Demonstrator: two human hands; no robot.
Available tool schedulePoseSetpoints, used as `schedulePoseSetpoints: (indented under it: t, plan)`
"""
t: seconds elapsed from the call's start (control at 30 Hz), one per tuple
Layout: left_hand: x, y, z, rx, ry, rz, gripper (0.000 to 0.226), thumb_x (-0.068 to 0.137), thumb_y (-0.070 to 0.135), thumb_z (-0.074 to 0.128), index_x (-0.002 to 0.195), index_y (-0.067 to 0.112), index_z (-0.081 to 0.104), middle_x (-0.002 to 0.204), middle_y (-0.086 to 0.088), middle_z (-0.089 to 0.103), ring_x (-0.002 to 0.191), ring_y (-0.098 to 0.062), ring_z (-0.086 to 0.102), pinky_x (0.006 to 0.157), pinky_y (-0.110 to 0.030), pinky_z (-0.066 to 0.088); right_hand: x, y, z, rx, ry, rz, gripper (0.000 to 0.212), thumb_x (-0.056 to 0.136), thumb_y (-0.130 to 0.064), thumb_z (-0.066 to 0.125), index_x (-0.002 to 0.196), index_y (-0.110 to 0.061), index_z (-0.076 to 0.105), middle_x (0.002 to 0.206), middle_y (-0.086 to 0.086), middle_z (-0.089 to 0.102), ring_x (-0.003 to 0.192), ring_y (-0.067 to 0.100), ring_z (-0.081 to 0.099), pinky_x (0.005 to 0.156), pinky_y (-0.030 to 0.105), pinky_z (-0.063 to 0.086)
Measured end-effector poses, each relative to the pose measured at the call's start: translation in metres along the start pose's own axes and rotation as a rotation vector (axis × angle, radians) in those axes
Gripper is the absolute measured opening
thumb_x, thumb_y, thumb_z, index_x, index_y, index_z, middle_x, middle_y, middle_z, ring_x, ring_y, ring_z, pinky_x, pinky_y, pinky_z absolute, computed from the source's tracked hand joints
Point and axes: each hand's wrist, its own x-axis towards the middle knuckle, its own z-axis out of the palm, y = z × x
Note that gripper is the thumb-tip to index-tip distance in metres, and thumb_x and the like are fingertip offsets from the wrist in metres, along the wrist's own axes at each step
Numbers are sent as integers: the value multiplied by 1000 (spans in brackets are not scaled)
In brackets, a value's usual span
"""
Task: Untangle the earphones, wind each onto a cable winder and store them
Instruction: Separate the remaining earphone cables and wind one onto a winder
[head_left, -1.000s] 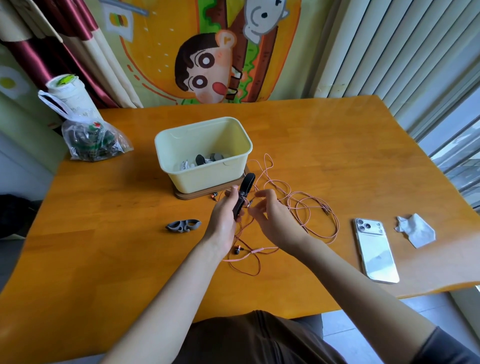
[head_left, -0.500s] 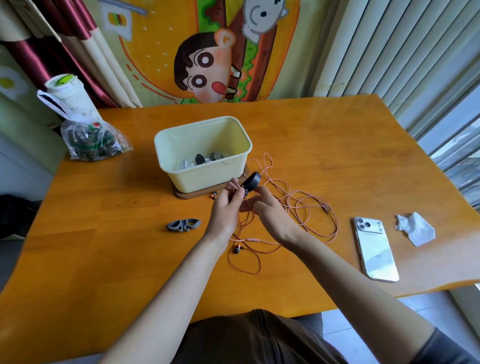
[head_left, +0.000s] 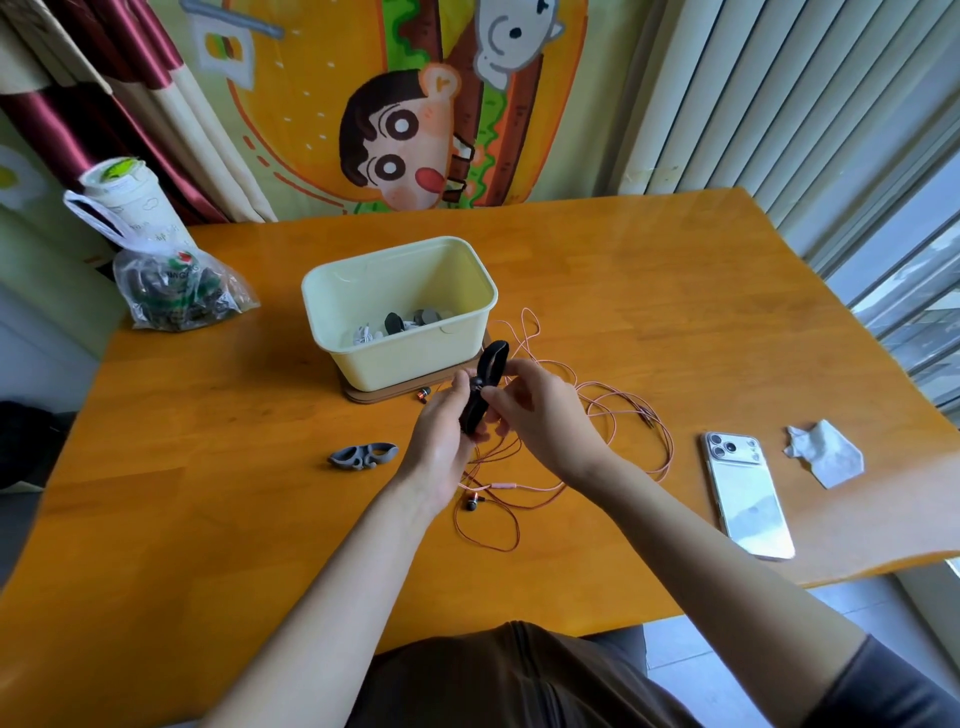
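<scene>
The left grip (head_left: 441, 436), at mid-frame, is curled round the lower half of a black winder (head_left: 487, 382) and holds it up, tilted with its looped top toward the box. The right grip (head_left: 543, 423) meets it from the right, thumb and fingertips pinching the winder's middle; whether the cable sits between those fingers cannot be told. Under and to the right of both grips the pink earphones (head_left: 503, 486) lie in loose loops on the counter (head_left: 649, 291), unwound, with one earbud (head_left: 472, 503) just below the left wrist and a second earbud (head_left: 423, 395) at the foot of the box. A grey winder (head_left: 362, 455) lies on the counter left of the left grip. Just above the grips stands a pale box (head_left: 400, 364) on a wooden base (head_left: 363, 397), with some wound earphones inside. At the right lie a white phone (head_left: 748, 499), camera side up, and beyond it a crumpled tissue (head_left: 826, 457). At the upper left sit a clear plastic bag (head_left: 176, 291) and a lidded cup (head_left: 124, 202).
</scene>
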Motion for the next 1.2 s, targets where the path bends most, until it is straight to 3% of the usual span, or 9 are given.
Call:
schedulePoseSetpoints:
  t: [0.13,0.23,0.3,0.4,0.57,0.7,0.9,1.03,1.2]
  plan:
    - [0,-2,-2,348,101,197,22,103,26,37,125,25,37,102,8,58,73,5,61,69,-19,53,-2,4,5,20,39,19,25,96,-16,52,119,-5,53,70,-12,60,56,-10,59,54,6,44]
    - [-3,-3,-4,558,-15,321,30,102,22,42,131,32,44,98,26,56,82,17,59,81,-20,53,-3,7,6,32,75,36,25,97,-17,50,119,-6,53,70,-10,60,56,-5,59,54,7,44]
    - [-2,-6,-8,670,-41,344,28,100,21,48,126,30,52,99,25,60,89,15,57,87,-21,50,-3,9,6,16,76,45,27,97,-17,49,121,-7,53,70,-10,59,57,0,59,55,9,46]
    - [5,-6,-13,768,16,386,27,97,14,53,123,18,59,104,10,64,82,18,56,77,-7,47,-4,10,6,-29,49,43,28,97,-19,49,123,-8,53,74,-10,58,60,1,57,55,7,45]
    - [11,0,-23,719,18,257,26,99,8,48,121,10,62,103,-9,69,73,-19,69,67,-25,57,-3,14,-9,-313,-54,-65,21,96,-18,53,107,-4,62,81,-3,57,65,7,52,55,7,39]
    - [9,2,-23,755,-58,249,26,99,8,48,120,13,63,100,-5,69,73,-20,69,64,-21,54,6,8,-28,-443,-19,-214,19,95,-18,54,100,-4,66,92,2,58,79,16,54,66,16,39]
    - [6,12,-21,674,-124,254,28,98,8,49,121,17,63,101,-6,69,79,-23,70,71,-26,58,14,2,-42,-495,98,-348,17,91,-19,59,94,-4,66,91,8,58,75,22,56,66,37,51]
    - [2,21,-20,545,-217,220,26,99,6,46,113,18,63,95,-6,67,75,-15,68,70,-24,57,21,0,-46,-429,122,-335,15,89,-16,61,91,-4,69,89,9,58,75,20,56,66,25,48]
    - [-2,30,-23,550,-320,268,27,99,6,44,111,21,62,97,-6,69,95,-3,64,81,-12,45,30,-6,-51,-266,45,-168,18,92,-17,59,94,-3,69,80,-1,58,67,8,52,60,7,40]
